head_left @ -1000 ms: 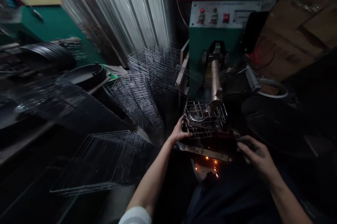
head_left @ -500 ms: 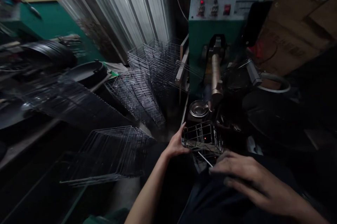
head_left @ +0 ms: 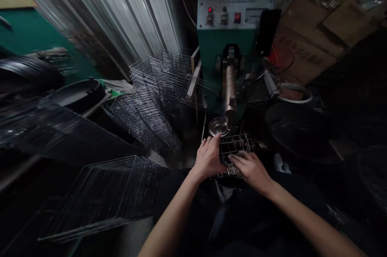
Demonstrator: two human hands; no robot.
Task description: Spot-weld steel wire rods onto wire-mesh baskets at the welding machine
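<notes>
A small wire grid frame [head_left: 240, 141] lies low in front of me, below the machine's metal arm. My left hand [head_left: 208, 157] holds its left side, with the fingers pointing away from me and the thumb at the near edge. From the right, my right hand [head_left: 252, 170] reaches over the same grid. Its fingers are bent together onto the wires near the middle; whether a loose wire is between them is hidden. Just beyond the grid, under the tip of the metal arm [head_left: 230, 88], sits a round metal dish [head_left: 217, 126].
The green machine [head_left: 208, 53] with its switch panel stands ahead. Stacked wire racks [head_left: 151, 104] lean to its left, and another wire stack [head_left: 121, 184] is nearer me. Cardboard boxes [head_left: 305, 43] stand at the right. A dark round pan [head_left: 77, 94] rests at the left.
My right hand has moved forward and left onto the wire grid; a thin light rod showed by its fingertips before. My left hand has turned more over the grid's left side. The view has swung right.
</notes>
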